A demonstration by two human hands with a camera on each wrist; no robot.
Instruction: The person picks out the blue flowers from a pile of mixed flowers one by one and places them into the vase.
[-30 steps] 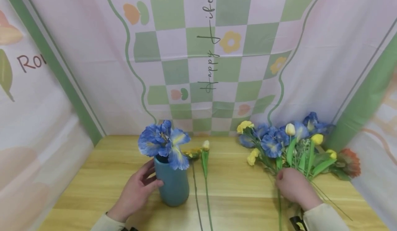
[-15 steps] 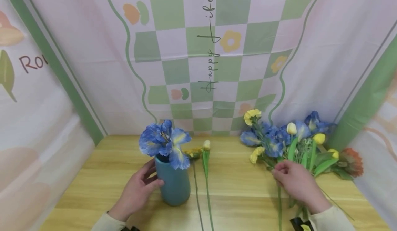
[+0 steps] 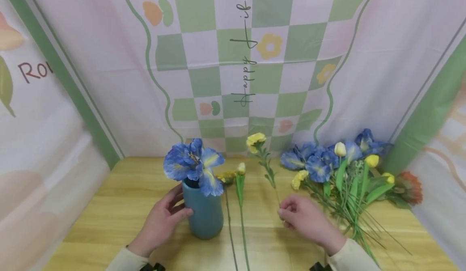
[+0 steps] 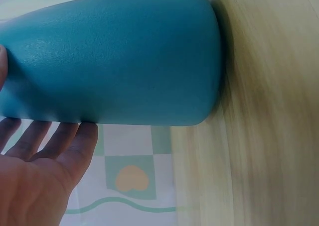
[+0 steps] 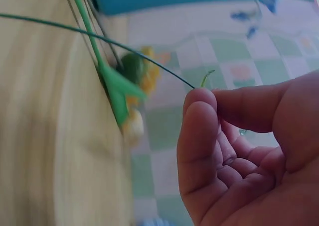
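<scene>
My left hand (image 3: 162,224) holds the left side of an upright blue-green vase (image 3: 204,216). Its thumb lies on the front and the fingers rest on the far side, as the vase (image 4: 119,61) shows in the left wrist view. Blue irises (image 3: 192,164) stand in the vase mouth. To the right of it, my right hand (image 3: 309,222) pinches a yellow carnation (image 3: 256,139) by its stem, bloom upward and leaning left. In the right wrist view the thin green stem (image 5: 139,54) passes between thumb and index finger.
A white tulip (image 3: 240,182) and a yellow flower (image 3: 226,177) lie on the wooden table (image 3: 120,206) beside the vase. At the right is a pile of blue irises (image 3: 320,164), yellow tulips (image 3: 372,160), a yellow carnation (image 3: 299,179) and an orange-red flower (image 3: 409,188). Curtains surround the table.
My right hand has drawn the yellow carnation out of the pile and carried it left toward the vase. The left hand and vase have stayed in place.
</scene>
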